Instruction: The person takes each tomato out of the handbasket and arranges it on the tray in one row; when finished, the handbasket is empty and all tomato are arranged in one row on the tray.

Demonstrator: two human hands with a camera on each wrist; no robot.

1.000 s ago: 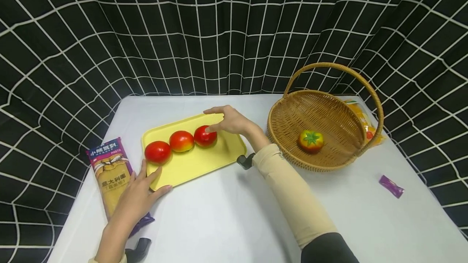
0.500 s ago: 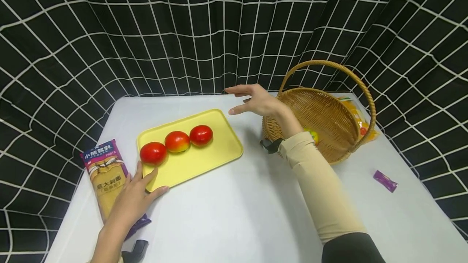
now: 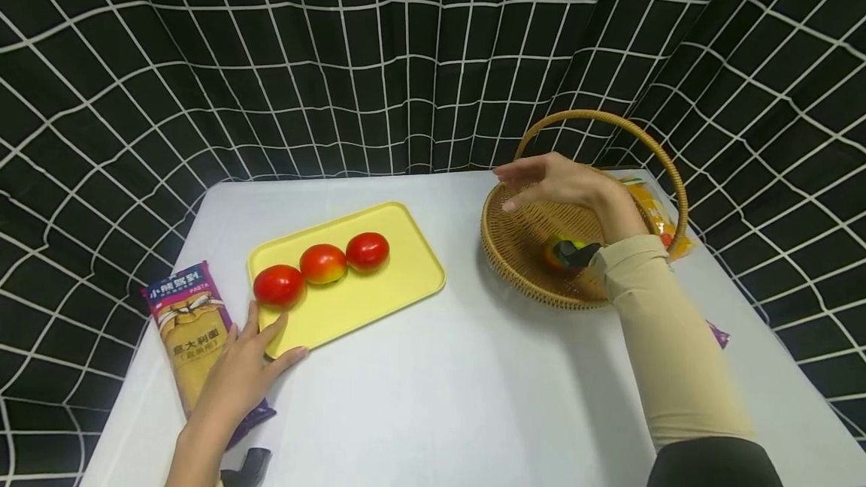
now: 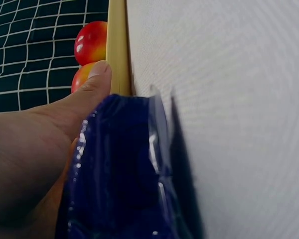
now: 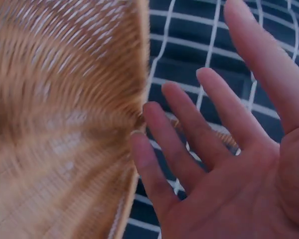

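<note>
My left hand (image 3: 240, 370) rests at the near left corner of a yellow tray (image 3: 379, 291), its fingers spread and mostly straight. In the left wrist view the thumb (image 4: 100, 69) touches the tray's side. Three glossy red oval fruits (image 3: 280, 285), partly yellow, lie in a row on the tray. My right hand (image 3: 564, 183) is over the wicker basket (image 3: 497, 258), holding nothing. Its palm and spread fingers show in the right wrist view beside the basket's wall (image 5: 65, 114). Inside the basket a red-yellow tomato with a green top (image 3: 553, 250) is partly hidden by the wrist camera.
A pasta packet (image 3: 196, 337) lies left of the tray, under the left forearm. Behind the basket's right side lies an orange packet (image 3: 652, 209). The basket's tall handle (image 3: 666, 156) arches above it. A small purple packet (image 3: 719, 334) is mostly hidden behind the right sleeve.
My right hand has left the rightmost fruit on the tray and moved right, over the basket, with nothing in it. The left hand has stayed at the tray corner. The view has shifted slightly.
</note>
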